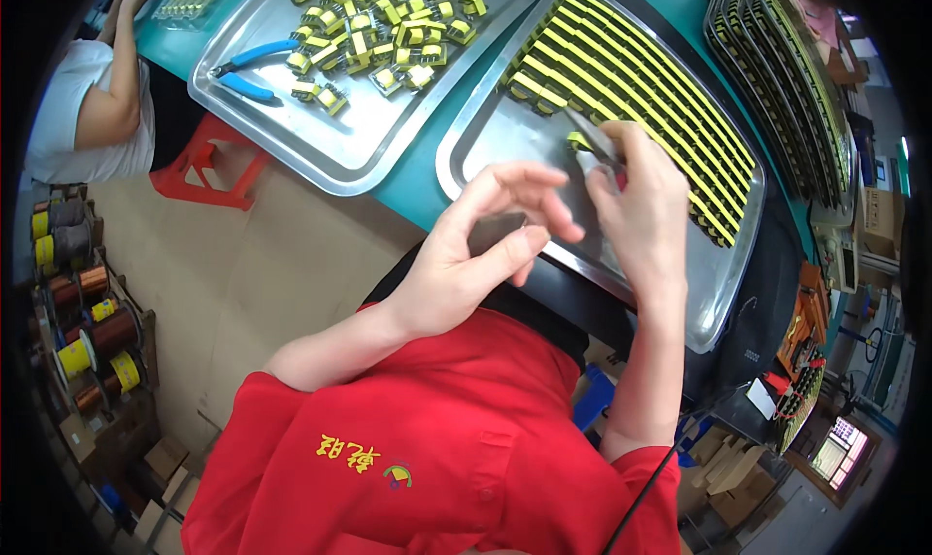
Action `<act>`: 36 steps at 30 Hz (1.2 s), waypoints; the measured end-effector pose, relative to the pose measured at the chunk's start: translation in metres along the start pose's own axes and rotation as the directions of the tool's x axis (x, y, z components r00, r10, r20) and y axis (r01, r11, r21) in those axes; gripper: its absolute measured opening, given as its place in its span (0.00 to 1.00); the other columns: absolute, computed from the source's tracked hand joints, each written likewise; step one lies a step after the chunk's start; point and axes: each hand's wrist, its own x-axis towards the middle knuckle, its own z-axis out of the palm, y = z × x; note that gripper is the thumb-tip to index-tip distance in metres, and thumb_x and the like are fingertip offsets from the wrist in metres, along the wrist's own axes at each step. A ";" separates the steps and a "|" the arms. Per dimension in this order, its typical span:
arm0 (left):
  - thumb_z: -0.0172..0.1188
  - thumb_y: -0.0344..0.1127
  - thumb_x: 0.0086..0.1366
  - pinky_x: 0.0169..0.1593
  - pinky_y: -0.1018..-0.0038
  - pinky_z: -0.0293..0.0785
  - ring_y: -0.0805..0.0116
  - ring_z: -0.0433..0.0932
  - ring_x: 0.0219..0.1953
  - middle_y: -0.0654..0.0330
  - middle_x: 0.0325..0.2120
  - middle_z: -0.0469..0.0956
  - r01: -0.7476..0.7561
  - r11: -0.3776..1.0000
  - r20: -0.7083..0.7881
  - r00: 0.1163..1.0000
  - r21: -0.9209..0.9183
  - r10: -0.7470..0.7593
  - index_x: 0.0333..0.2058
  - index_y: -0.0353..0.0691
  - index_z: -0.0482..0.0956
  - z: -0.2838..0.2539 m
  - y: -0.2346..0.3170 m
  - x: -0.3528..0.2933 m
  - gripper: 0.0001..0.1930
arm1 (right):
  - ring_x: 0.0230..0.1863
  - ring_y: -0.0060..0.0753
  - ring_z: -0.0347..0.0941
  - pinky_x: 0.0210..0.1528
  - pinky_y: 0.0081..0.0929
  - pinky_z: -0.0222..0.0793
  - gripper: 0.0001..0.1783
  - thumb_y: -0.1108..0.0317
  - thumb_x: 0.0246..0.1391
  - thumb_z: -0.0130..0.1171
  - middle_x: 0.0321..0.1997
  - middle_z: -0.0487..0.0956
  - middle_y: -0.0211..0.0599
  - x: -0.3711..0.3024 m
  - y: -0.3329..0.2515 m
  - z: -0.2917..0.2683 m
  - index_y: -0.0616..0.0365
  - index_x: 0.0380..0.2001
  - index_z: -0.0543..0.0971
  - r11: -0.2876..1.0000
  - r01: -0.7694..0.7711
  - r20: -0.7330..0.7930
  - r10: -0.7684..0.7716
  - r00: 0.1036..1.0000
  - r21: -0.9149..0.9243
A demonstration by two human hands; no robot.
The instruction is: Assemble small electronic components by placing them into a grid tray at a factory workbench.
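Note:
My right hand is closed around a metal tool with two prongs, tweezers-like, its exact kind partly hidden by my fingers. Between its prongs shows a small yellow-and-black wound component; whether they grip it, I cannot tell. My left hand hovers beside it at the near edge of a metal tray, fingers curled but apart, slightly blurred, with nothing visible in it. Tight rows of yellow-topped components fill much of that tray.
On the left, another metal tray holds a loose heap of similar components and blue-handled pliers. Stacked loaded trays stand far right. A co-worker's arm, a red stool and wire spools are at left.

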 end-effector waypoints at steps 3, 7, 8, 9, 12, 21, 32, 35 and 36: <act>0.52 0.23 0.65 0.49 0.74 0.69 0.67 0.75 0.48 0.55 0.46 0.72 0.067 0.976 0.145 0.985 0.208 -0.099 0.51 0.33 0.71 -0.008 0.011 -0.014 0.15 | 0.33 0.43 0.78 0.38 0.36 0.73 0.15 0.77 0.46 0.60 0.34 0.79 0.45 0.005 -0.004 0.011 0.59 0.41 0.76 0.997 -0.004 -0.001 0.004 1.000 -0.075; 0.54 0.21 0.63 0.36 0.83 0.64 0.79 0.71 0.37 0.57 0.46 0.73 -0.086 0.874 0.106 0.994 0.478 0.040 0.47 0.35 0.73 -0.012 0.022 -0.030 0.13 | 0.34 0.43 0.78 0.39 0.36 0.73 0.18 0.79 0.45 0.60 0.35 0.80 0.45 0.011 -0.005 0.016 0.60 0.42 0.74 0.993 0.029 -0.056 -0.036 0.998 -0.115; 0.55 0.20 0.62 0.34 0.84 0.62 0.81 0.69 0.34 0.57 0.45 0.73 -0.146 0.827 0.068 0.989 0.543 0.130 0.47 0.35 0.73 -0.019 0.023 -0.030 0.13 | 0.36 0.47 0.75 0.40 0.41 0.70 0.17 0.77 0.43 0.63 0.31 0.78 0.44 0.012 -0.004 0.018 0.57 0.40 0.74 0.995 -0.002 -0.044 -0.002 0.999 -0.101; 0.55 0.20 0.62 0.32 0.85 0.60 0.83 0.66 0.31 0.58 0.45 0.73 -0.198 0.767 0.038 0.975 0.610 0.221 0.46 0.36 0.74 -0.025 0.026 -0.032 0.14 | 0.37 0.46 0.75 0.40 0.41 0.70 0.17 0.78 0.43 0.63 0.31 0.78 0.44 0.013 -0.004 0.017 0.57 0.40 0.74 0.994 0.020 -0.034 -0.023 0.999 -0.108; 0.58 0.21 0.59 0.29 0.80 0.67 0.75 0.74 0.29 0.61 0.34 0.79 -0.213 0.453 -0.051 0.863 0.865 0.503 0.39 0.39 0.81 -0.047 0.048 -0.025 0.11 | 0.37 0.46 0.75 0.41 0.41 0.70 0.18 0.78 0.43 0.63 0.32 0.79 0.43 0.012 0.000 0.015 0.57 0.40 0.74 0.989 0.078 -0.054 -0.085 0.995 -0.125; 0.69 0.31 0.53 0.41 0.65 0.71 0.58 0.72 0.42 0.57 0.37 0.69 0.234 -0.235 -0.042 0.788 0.943 0.614 0.41 0.41 0.79 -0.095 0.080 -0.002 0.16 | 0.36 0.44 0.76 0.40 0.35 0.71 0.20 0.82 0.44 0.58 0.33 0.76 0.46 -0.019 -0.006 -0.018 0.58 0.44 0.76 0.985 -0.079 0.013 0.078 0.997 0.154; 0.67 0.26 0.57 0.31 0.85 0.64 0.84 0.67 0.29 0.64 0.39 0.73 0.125 0.531 -0.366 0.851 0.838 0.377 0.46 0.38 0.74 -0.055 0.062 -0.017 0.18 | 0.27 0.37 0.71 0.32 0.28 0.67 0.17 0.85 0.42 0.55 0.29 0.74 0.43 -0.077 0.010 -0.024 0.63 0.39 0.78 0.918 -0.268 0.115 0.244 0.963 0.293; 0.67 0.24 0.58 0.29 0.89 0.57 0.89 0.61 0.26 0.67 0.39 0.72 0.012 0.620 -0.237 0.930 0.784 0.282 0.47 0.38 0.74 -0.036 0.045 -0.023 0.18 | 0.27 0.27 0.73 0.31 0.26 0.67 0.18 0.86 0.45 0.50 0.31 0.77 0.39 -0.080 0.021 -0.014 0.64 0.41 0.78 0.939 -0.154 0.037 0.150 0.988 0.308; 0.67 0.24 0.58 0.29 0.89 0.57 0.89 0.61 0.25 0.68 0.39 0.72 0.016 0.624 -0.212 0.947 0.781 0.241 0.47 0.38 0.74 -0.028 0.043 -0.025 0.18 | 0.27 0.27 0.73 0.31 0.26 0.67 0.18 0.86 0.45 0.50 0.31 0.77 0.39 -0.079 0.021 -0.015 0.64 0.41 0.78 0.937 -0.169 0.040 0.165 0.986 0.305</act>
